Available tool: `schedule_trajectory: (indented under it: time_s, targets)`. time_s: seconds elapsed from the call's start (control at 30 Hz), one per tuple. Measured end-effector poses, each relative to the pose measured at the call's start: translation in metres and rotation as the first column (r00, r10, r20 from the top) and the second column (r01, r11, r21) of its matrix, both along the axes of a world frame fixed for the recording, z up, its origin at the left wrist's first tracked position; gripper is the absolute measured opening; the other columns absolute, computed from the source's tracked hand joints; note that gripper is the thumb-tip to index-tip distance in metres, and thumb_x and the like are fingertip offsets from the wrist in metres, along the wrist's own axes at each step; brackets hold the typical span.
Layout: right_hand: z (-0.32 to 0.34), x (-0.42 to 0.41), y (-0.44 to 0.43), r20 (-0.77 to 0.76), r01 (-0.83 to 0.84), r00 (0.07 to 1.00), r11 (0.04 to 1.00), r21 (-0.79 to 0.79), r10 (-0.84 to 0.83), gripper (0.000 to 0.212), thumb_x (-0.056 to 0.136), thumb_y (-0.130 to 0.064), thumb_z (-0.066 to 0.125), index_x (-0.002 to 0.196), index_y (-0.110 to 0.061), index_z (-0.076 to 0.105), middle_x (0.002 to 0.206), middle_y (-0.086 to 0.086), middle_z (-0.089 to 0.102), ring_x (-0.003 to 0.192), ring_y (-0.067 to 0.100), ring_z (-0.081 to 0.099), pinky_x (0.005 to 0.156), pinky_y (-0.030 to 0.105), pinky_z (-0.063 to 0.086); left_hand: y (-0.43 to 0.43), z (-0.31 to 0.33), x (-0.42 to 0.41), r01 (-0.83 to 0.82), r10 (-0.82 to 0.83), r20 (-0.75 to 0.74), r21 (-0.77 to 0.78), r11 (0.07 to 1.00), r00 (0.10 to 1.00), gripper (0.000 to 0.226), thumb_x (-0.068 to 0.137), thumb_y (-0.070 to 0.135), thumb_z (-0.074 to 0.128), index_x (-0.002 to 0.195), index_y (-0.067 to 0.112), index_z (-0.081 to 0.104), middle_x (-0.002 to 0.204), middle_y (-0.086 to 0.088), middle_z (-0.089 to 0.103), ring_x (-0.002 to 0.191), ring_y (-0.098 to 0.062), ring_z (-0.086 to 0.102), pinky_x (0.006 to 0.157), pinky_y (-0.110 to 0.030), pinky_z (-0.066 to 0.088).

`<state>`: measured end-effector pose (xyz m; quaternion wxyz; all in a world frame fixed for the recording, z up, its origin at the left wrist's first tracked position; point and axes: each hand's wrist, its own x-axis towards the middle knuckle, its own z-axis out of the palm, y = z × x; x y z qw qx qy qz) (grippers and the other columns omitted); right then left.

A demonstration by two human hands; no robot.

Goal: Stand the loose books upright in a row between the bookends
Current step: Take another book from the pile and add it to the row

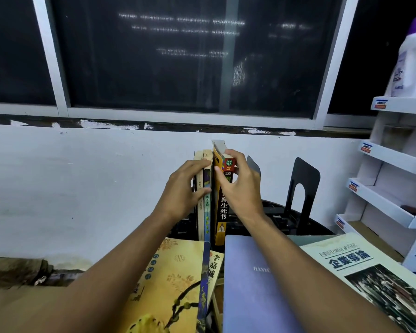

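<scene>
The right hand grips the top of the yellow-spined book, fingers curled over its upper edge and thumb on the spine. The left hand presses nearly straight fingers against the thin books standing just left of it, left of the black bookend. These look like light, glossy paperbacks, likely to slide or topple unsupported, so pinching both covers near the top seems soundest.
</scene>
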<state>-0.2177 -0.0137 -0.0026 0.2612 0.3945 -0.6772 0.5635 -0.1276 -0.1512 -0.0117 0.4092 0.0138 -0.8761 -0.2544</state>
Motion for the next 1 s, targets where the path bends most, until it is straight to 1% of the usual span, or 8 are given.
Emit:
schedule_trajectory:
  time_s: [0.07,0.2,0.3,0.43,0.5,0.67,0.8,1.0]
  targets:
    - [0.003,0.000,0.004,0.040,-0.063,0.997,0.997,0.046,0.061,0.042,0.091,-0.025,0.074,0.130,-0.020,0.057,0.105,-0.009,0.071,0.096,-0.002,0.065,0.082,0.003,0.041,0.001,0.000,0.001,0.006,-0.006,0.000,0.007,1.000,1.000,0.063,0.080,0.014,0.084,0.138,0.022,0.060,0.136,0.007,0.060,0.125,-0.002,0.052,0.105,-0.004,0.031]
    - [0.007,0.000,0.015,0.073,-0.189,0.981,0.963,0.192,0.179,0.047,0.093,-0.027,0.070,0.136,-0.029,0.051,0.117,-0.011,0.069,0.113,-0.003,0.061,0.096,0.014,0.046,0.004,0.003,0.004,0.013,-0.013,0.015,0.034,0.999,1.000,0.064,0.082,0.013,0.082,0.141,0.022,0.058,0.140,0.006,0.058,0.129,-0.008,0.052,0.111,-0.022,0.040]
    - [0.011,-0.004,0.026,0.130,-0.260,0.964,0.918,0.298,0.230,0.058,0.093,-0.021,0.070,0.142,-0.037,0.044,0.129,-0.015,0.063,0.125,-0.003,0.054,0.106,0.022,0.043,0.004,0.002,0.007,0.030,-0.032,0.032,0.059,0.998,0.999,0.067,0.084,0.011,0.080,0.143,0.025,0.054,0.144,0.006,0.055,0.132,-0.008,0.050,0.112,-0.033,0.045]
    - [0.013,-0.009,0.034,0.204,-0.337,0.939,0.862,0.378,0.277,0.074,0.091,-0.011,0.071,0.145,-0.045,0.035,0.146,-0.014,0.049,0.133,0.003,0.049,0.113,0.036,0.041,0.003,0.000,0.008,0.051,-0.055,0.041,0.090,0.995,0.998,0.068,0.085,0.009,0.079,0.145,0.026,0.052,0.145,0.008,0.053,0.132,-0.009,0.049,0.105,-0.043,0.052]
    - [0.014,-0.009,0.033,0.203,-0.341,0.938,0.859,0.382,0.282,0.074,0.091,-0.009,0.071,0.145,-0.045,0.034,0.147,-0.014,0.048,0.133,0.004,0.049,0.113,0.038,0.041,0.004,0.000,0.007,0.056,-0.059,0.034,0.098,0.994,0.998,0.068,0.085,0.008,0.079,0.145,0.026,0.052,0.145,0.008,0.053,0.132,-0.008,0.049,0.105,-0.043,0.052]
    - [0.010,-0.010,0.023,0.148,-0.309,0.951,0.871,0.382,0.272,0.073,0.091,-0.011,0.072,0.143,-0.046,0.035,0.142,-0.010,0.054,0.133,0.006,0.050,0.111,0.041,0.044,0.005,-0.001,0.007,0.067,-0.067,-0.002,0.107,0.992,0.998,0.068,0.084,0.006,0.079,0.144,0.025,0.054,0.142,0.007,0.055,0.129,-0.006,0.050,0.108,-0.040,0.050]
    - [0.009,-0.012,0.020,0.133,-0.300,0.954,0.875,0.380,0.270,0.073,0.091,-0.011,0.072,0.143,-0.046,0.036,0.143,-0.009,0.055,0.134,0.005,0.048,0.112,0.039,0.043,0.004,0.000,0.007,0.050,-0.048,-0.016,0.097,0.994,0.999,0.069,0.081,0.007,0.082,0.141,0.025,0.056,0.138,0.006,0.058,0.127,-0.007,0.053,0.110,-0.036,0.048]
    - [0.008,-0.014,0.019,0.114,-0.288,0.958,0.880,0.378,0.264,0.072,0.091,-0.011,0.072,0.144,-0.043,0.037,0.138,-0.010,0.059,0.132,0.001,0.050,0.112,0.036,0.043,0.002,0.001,0.007,0.044,-0.044,-0.004,0.088,0.995,0.999,0.070,0.079,0.007,0.083,0.141,0.025,0.056,0.137,0.007,0.059,0.127,-0.008,0.054,0.111,-0.036,0.046]
